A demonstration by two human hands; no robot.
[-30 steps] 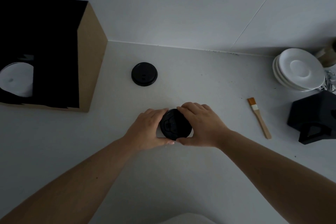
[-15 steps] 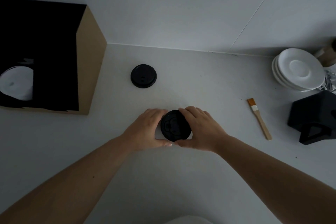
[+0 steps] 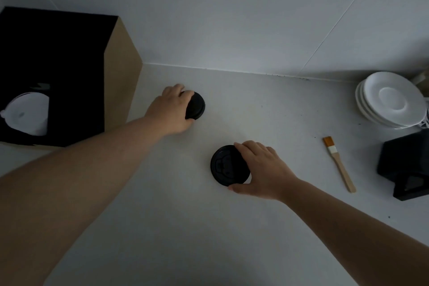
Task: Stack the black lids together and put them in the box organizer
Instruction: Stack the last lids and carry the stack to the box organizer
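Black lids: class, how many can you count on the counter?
2 visible: far lid under the left hand; near lid, possibly a stack, held by the right hand.

- The left hand (image 3: 170, 109), which a second ago cupped the near round black plastic lid stack (image 3: 228, 165) together with the right hand, has let go of it and reached out to the far round black plastic lid (image 3: 196, 105) beside the brown cardboard box organizer (image 3: 121, 72); its fingers and thumb now wrap that lid's rim.
- The near stack is now gripped by the right hand (image 3: 262, 169) alone, its left side uncovered.
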